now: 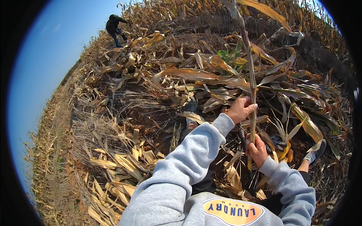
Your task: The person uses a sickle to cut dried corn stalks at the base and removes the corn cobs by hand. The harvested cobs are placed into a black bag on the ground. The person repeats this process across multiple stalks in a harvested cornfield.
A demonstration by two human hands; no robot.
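A dry corn stalk (pixel 249 60) stands nearly upright before me, its top running out of view. My left hand (pixel 239 109) grips it from the left, thumb pressed along the stalk. Lower down, near its bottom end, my right hand (pixel 257 149) has its fingers closed around the same stalk. Bare yellow corn cobs (pixel 284 154) lie just right of my right hand, partly covered by husk. Something thin and dark shows beside the stalk between my hands; I cannot tell what it is.
Cut corn stalks and dry leaves (pixel 299 87) lie heaped ahead. Husks (pixel 121 166) are piled at the lower left, beside stubble (pixel 93 127). My shoes (pixel 318 151) rest among the debris. Another person (pixel 115 29) bends by the standing corn (pixel 181 11) far off.
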